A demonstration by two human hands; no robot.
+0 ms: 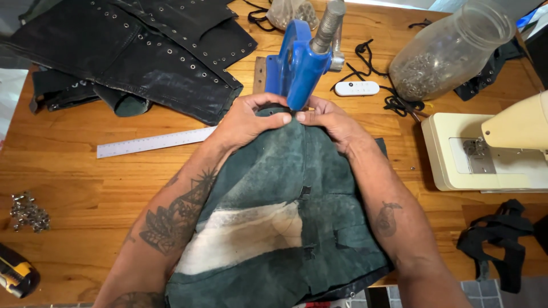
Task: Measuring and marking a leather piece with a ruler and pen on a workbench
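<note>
Head view first: nearest to us, a dark green suede panel with a pale worn patch (274,228) drapes off the front edge of the wooden surface (80,188) and runs away from us, its long axis pointing straight at the press. Both forearms lie along its sides. Our left hand (245,120) and right hand (334,122) meet at its far edge, each grip pressed together and pinching the suede between thumb and fingers, thumbs nearly touching. That pinched edge sits directly under the nose of the blue cast hand press with a grey metal handle (299,63), which stands just beyond the knuckles; we cannot tell whether the suede already lies on the die. Neither hand is clearly nearer the press; the left thumb lies slightly closer to the nose.

To the left, a steel ruler (151,141) lies slanted on the surface, near the left wrist but apart from it. A small heap of silver eyelets (27,212) sits by the left edge. At the right stands a cream sewing machine (491,154), with a black strap (499,242) in front of it.

Farther off, black leather pieces studded with eyelets (154,51) spread across the far left, a small white remote (356,88) lies among black cord, and a large clear jar of metal eyelets (451,51) leans at the far right.
</note>
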